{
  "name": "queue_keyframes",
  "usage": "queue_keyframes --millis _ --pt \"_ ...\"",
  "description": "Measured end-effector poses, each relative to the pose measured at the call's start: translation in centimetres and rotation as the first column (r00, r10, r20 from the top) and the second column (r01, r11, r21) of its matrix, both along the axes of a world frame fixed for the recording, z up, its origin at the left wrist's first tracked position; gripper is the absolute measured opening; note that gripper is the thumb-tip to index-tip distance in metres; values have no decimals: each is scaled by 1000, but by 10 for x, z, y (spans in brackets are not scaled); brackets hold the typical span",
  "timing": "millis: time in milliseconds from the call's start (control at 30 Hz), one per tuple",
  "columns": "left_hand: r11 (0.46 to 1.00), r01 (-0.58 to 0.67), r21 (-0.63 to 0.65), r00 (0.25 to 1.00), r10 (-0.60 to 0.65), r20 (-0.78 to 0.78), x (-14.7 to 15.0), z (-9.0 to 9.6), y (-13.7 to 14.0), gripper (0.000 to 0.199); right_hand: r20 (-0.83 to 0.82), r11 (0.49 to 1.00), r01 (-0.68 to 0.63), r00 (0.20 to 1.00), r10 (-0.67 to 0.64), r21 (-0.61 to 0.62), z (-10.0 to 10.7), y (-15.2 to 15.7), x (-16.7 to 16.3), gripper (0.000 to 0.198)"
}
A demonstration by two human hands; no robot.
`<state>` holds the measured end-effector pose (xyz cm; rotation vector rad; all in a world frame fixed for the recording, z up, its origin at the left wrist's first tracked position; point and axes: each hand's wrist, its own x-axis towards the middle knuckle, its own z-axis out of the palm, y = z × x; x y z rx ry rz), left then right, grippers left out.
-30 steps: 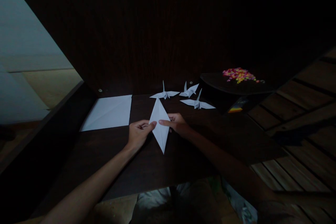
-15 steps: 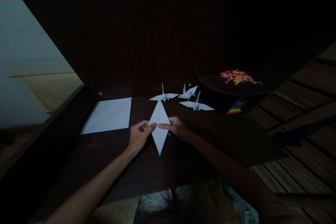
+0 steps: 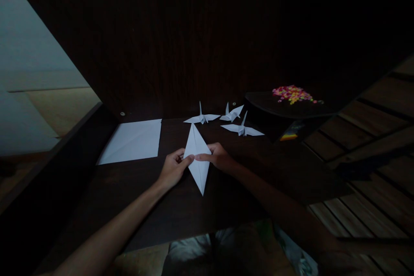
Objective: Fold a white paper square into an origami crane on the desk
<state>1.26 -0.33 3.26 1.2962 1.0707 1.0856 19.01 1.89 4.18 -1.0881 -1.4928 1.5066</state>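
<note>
Between my two hands is a white paper folded into a long diamond (image 3: 199, 177), with a crease running down its middle. My left hand (image 3: 174, 166) pinches its left corner, thumb on top near the centre. From the other side my right hand (image 3: 221, 157) grips the right corner, its thumb also lying on the front face. The thumbs almost meet; the fingers behind the paper are mostly hidden. Just beyond the diamond's top tip stand three folded paper cranes: one crane (image 3: 202, 118) at the back, another crane (image 3: 232, 114) to its right, and a nearer crane (image 3: 242, 130).
A flat white paper sheet (image 3: 132, 141) lies at the left of the dark desk (image 3: 161, 224). Small coloured pieces (image 3: 294, 94) are heaped on a rounded shelf (image 3: 268, 108) at the right. A dark panel (image 3: 177, 43) rises behind, and a low side board (image 3: 58, 155) borders the left.
The folded diamond has tilted slightly: its top tip has swung left and its bottom tip right. Both hands keep their hold on it.
</note>
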Motion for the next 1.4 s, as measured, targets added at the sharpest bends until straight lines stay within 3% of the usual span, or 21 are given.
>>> queue_keyframes --millis 267,533,733,900,1100,1167,1267,1400 --pt "997 -67 42 998 66 14 -8 4 5 33 67 987 22 997 -33 157 2 2 5 35" --pt "1000 -7 17 1000 7 25 -7 7 3 37 64 980 15 998 -28 200 3 -2 5 35" --pt "999 -41 22 998 42 -48 -9 9 -1 38 90 969 -33 996 11 245 0 -6 0 38" --pt "996 -81 30 996 81 -19 -4 8 -2 43 39 969 43 998 -54 245 -5 -6 0 38" --pt "991 -10 134 998 19 -68 -2 6 -2 43 -51 940 230 973 -225 250 -4 -3 -1 35" --pt "970 -45 240 978 92 -188 -6 6 -2 36 -111 912 322 946 -303 254 -3 0 -1 35" --pt "892 -60 448 885 255 -389 -15 6 -1 27 -206 865 429 900 -385 261 -2 5 4 38" --pt "772 142 619 807 272 -524 -26 -1 4 31 -300 738 635 767 -567 230 -1 13 18 40"
